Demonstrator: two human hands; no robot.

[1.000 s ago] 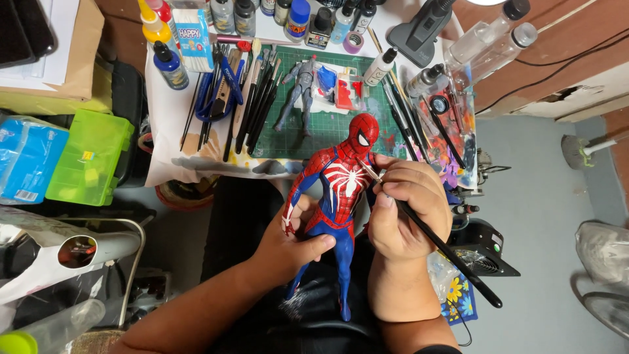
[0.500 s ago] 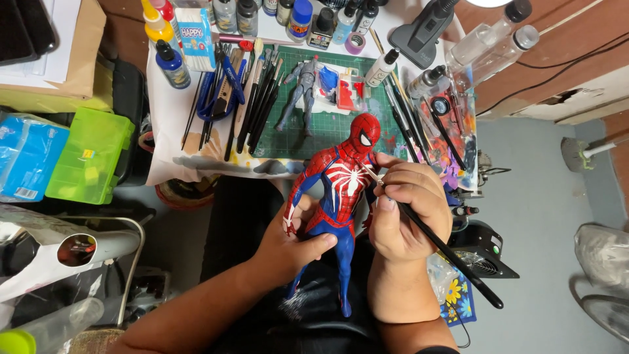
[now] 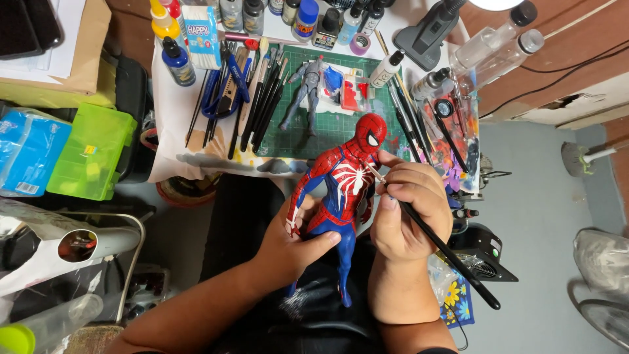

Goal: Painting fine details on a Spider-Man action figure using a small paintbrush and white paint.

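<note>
Left hand (image 3: 288, 239) grips the red-and-blue figure (image 3: 341, 190) at its waist; right hand (image 3: 409, 206) holds a paintbrush (image 3: 445, 252) — tip at the figure's one o'clock shoulder — a slip could smear paint.

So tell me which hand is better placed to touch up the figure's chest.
Probably the right hand: it grips the black-handled brush with the tip at the chest of the red-and-blue figure. The left hand is occupied, clasping the figure at the hip.
</note>
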